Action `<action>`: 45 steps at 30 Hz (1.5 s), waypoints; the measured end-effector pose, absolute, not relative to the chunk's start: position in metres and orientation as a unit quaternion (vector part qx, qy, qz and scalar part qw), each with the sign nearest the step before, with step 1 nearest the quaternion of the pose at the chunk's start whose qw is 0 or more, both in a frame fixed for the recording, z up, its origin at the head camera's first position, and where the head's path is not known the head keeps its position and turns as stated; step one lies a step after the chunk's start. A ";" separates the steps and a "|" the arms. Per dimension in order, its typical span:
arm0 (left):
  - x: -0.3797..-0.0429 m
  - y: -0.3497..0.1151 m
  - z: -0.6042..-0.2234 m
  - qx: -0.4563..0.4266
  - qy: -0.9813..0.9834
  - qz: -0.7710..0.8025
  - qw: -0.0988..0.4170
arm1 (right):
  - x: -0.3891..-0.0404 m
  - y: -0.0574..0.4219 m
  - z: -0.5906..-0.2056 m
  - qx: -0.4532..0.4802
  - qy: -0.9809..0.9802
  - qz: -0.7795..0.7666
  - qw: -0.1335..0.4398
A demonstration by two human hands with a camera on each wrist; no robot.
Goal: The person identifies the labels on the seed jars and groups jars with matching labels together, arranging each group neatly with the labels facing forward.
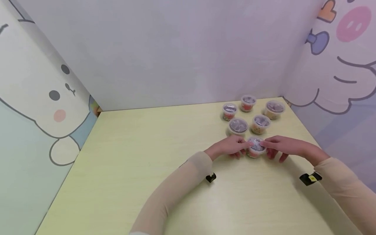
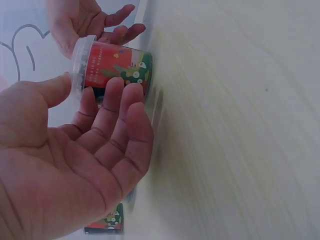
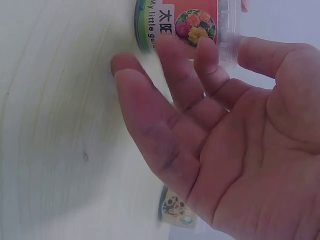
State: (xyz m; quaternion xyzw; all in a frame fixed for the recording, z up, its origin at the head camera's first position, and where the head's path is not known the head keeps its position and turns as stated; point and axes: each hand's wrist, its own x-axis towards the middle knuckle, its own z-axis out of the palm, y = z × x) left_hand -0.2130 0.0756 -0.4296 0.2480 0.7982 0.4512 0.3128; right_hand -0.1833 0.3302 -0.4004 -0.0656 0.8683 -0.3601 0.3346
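Observation:
A small lidded plastic cup [image 1: 255,152] with a red and green label stands upright on the table, between both hands. Its label carries a flower picture and the words "My little" on the side seen in the right wrist view. My left hand [image 1: 232,145] pinches the cup from the left, its thumb at the rim of the clear lid [image 2: 80,67] and fingertips against the side. From the right my right hand [image 1: 283,146] pinches it too, with the thumb at the lid and bent fingers by the label [image 3: 192,25]. The outer fingers of both hands hang loosely.
Behind the hands stand several more lidded cups: a pale one [image 1: 238,126], a tan one [image 1: 260,124], a larger tan one [image 1: 274,109] and red ones [image 1: 229,112] near the back edge. Printed cloth walls [image 1: 176,55] border the pale wooden table [image 1: 132,156].

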 end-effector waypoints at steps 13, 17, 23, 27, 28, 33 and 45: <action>-0.221 0.056 -0.417 0.247 0.751 0.515 0.330 | -0.189 0.322 -0.388 -0.083 0.839 -0.450 0.293; -0.222 0.043 -0.404 0.266 0.770 0.504 0.285 | -0.193 0.312 -0.378 -0.081 0.819 -0.493 0.284; -0.222 0.025 -0.391 0.268 0.788 0.508 0.223 | -0.200 0.290 -0.365 -0.086 0.783 -0.549 0.281; -0.223 0.010 -0.383 0.261 0.772 0.550 0.184 | -0.207 0.274 -0.355 -0.079 0.757 -0.591 0.266; -0.223 0.006 -0.381 0.266 0.766 0.560 0.170 | -0.210 0.270 -0.352 -0.078 0.750 -0.601 0.264; -0.221 -0.018 -0.377 0.297 0.743 0.587 0.122 | -0.222 0.252 -0.344 -0.073 0.715 -0.643 0.266; -0.218 -0.061 -0.384 0.260 0.746 0.605 0.098 | -0.243 0.201 -0.345 -0.080 0.687 -0.656 0.302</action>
